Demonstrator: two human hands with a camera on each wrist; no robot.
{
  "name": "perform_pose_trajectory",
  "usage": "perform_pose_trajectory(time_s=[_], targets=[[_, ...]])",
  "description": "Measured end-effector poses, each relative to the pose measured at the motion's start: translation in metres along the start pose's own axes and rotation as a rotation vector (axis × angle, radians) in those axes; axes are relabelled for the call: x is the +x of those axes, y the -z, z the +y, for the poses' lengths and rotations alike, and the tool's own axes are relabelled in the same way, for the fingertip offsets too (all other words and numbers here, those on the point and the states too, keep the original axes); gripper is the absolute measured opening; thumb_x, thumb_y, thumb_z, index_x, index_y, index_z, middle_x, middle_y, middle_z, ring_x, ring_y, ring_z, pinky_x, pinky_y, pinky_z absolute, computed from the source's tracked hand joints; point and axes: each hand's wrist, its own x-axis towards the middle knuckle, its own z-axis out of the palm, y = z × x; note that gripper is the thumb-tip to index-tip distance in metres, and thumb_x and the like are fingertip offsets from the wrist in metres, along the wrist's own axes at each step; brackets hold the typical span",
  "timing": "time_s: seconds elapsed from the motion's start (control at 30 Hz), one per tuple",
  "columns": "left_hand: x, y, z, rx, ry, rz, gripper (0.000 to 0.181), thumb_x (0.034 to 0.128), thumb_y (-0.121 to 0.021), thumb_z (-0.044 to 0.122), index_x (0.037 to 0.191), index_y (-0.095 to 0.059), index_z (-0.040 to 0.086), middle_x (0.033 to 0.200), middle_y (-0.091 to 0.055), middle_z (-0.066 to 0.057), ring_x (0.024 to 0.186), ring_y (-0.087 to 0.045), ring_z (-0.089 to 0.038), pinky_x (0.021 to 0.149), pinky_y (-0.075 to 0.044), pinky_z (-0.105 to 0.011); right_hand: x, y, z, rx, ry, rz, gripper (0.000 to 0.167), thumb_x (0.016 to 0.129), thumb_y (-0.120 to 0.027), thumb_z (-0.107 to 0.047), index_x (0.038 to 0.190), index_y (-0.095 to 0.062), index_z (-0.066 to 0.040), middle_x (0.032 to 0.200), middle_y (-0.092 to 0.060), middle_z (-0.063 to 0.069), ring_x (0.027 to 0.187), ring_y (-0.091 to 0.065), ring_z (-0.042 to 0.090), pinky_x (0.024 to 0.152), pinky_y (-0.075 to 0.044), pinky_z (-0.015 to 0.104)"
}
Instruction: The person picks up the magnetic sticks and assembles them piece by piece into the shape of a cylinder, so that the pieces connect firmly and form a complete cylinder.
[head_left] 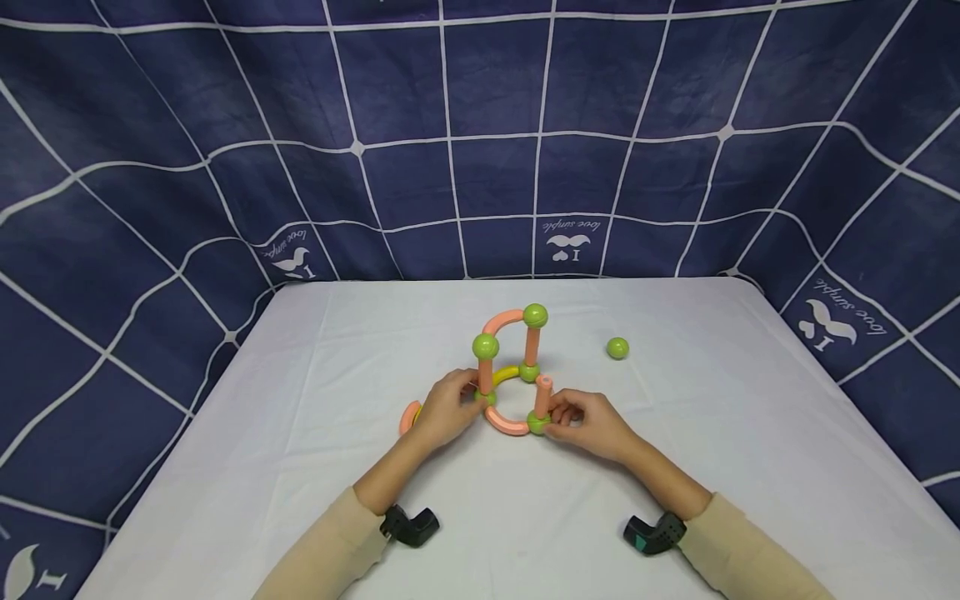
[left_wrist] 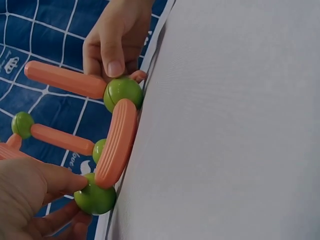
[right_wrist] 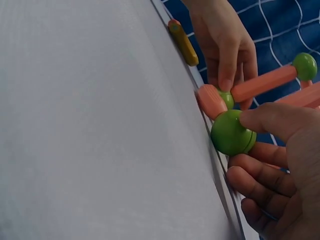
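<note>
A frame of green balls and coral rods stands mid-table. My left hand [head_left: 447, 410] pinches its lower left green ball [left_wrist: 95, 197] between thumb and fingers. With my right hand [head_left: 588, 423] I hold the lower right green ball [right_wrist: 232, 132], thumb on top in the right wrist view. From that ball a short coral rod [head_left: 543, 400] rises with a bare top end. A curved coral rod [head_left: 507, 426] joins the two held balls. Behind, a curved yellow rod [head_left: 506, 374] runs to the rear ball [head_left: 529, 372]. Two upright rods carry upper balls, linked by a curved coral rod [head_left: 501, 320].
One loose green ball [head_left: 617, 347] lies to the right of the frame. Beside my left hand are a curved coral piece [head_left: 408, 417] and a yellow piece, partly hidden. White cloth [head_left: 337, 350] covers the table; a dark blue checked curtain [head_left: 495, 175] surrounds it.
</note>
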Motion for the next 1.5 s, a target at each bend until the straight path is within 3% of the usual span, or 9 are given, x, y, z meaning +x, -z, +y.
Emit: perform_pose_trajectory(time_s=[0.2,0.6,0.87,1.17,1.4,1.5], targets=[[0.004,-0.001,-0.001,-0.015,0.006,0.034,0.028,0.0831,-0.070,0.003,0.111,-0.066,0.002,0.110,-0.064,-0.012,0.101,-0.062,-0.026,0.087,-0.050,-0.038,0.002,-0.005,-0.004,-0.015,-0.004,-0.008,0.021,0.082,-0.078,-0.012,0.100,-0.069,-0.008,0.080,-0.063,-0.005,0.071,-0.058,0.009,0.065,-0.050,0.025],[0.013,-0.005,-0.006,-0.118,0.064,0.048,0.035,0.0856,-0.066,0.000,0.120,-0.063,-0.002,0.114,-0.064,-0.014,0.110,-0.059,-0.027,0.093,-0.048,-0.040,0.004,-0.014,-0.012,-0.007,-0.044,0.002,0.020,0.083,-0.077,-0.010,0.098,-0.066,-0.003,0.077,-0.064,-0.004,0.068,-0.060,0.008,0.061,-0.051,0.024],[0.013,-0.012,-0.013,-0.183,0.077,0.055,0.035,0.0883,-0.062,0.002,0.123,-0.061,-0.001,0.121,-0.061,-0.015,0.116,-0.056,-0.028,0.096,-0.047,-0.042,0.004,-0.001,-0.010,-0.050,-0.018,0.017,0.019,0.084,-0.076,-0.011,0.100,-0.068,-0.007,0.081,-0.065,-0.007,0.074,-0.059,0.009,0.065,-0.049,0.025],[0.010,-0.017,-0.020,-0.163,0.067,0.044,0.039,0.0879,-0.065,0.009,0.125,-0.059,-0.001,0.125,-0.059,-0.016,0.116,-0.055,-0.030,0.095,-0.046,-0.046,0.007,0.038,0.006,-0.153,-0.044,0.176,0.021,0.083,-0.077,-0.010,0.100,-0.069,0.000,0.080,-0.066,-0.004,0.073,-0.059,0.010,0.067,-0.047,0.026],[0.010,-0.019,-0.023,-0.149,0.045,0.044,0.041,0.0885,-0.066,0.012,0.127,-0.058,-0.001,0.126,-0.059,-0.016,0.115,-0.055,-0.029,0.094,-0.046,-0.045,0.015,0.073,0.024,-0.161,-0.064,0.367,0.021,0.086,-0.074,-0.008,0.102,-0.069,0.003,0.086,-0.068,0.009,0.077,-0.058,0.006,0.066,-0.045,0.020],[0.010,-0.018,-0.023,-0.147,0.046,0.045,0.041,0.0886,-0.066,0.012,0.127,-0.059,0.000,0.125,-0.060,-0.015,0.114,-0.056,-0.028,0.093,-0.046,-0.044,0.018,0.086,0.030,-0.171,-0.094,0.434,0.025,0.086,-0.074,-0.010,0.106,-0.068,0.004,0.093,-0.068,0.015,0.084,-0.058,0.011,0.070,-0.044,0.019]])
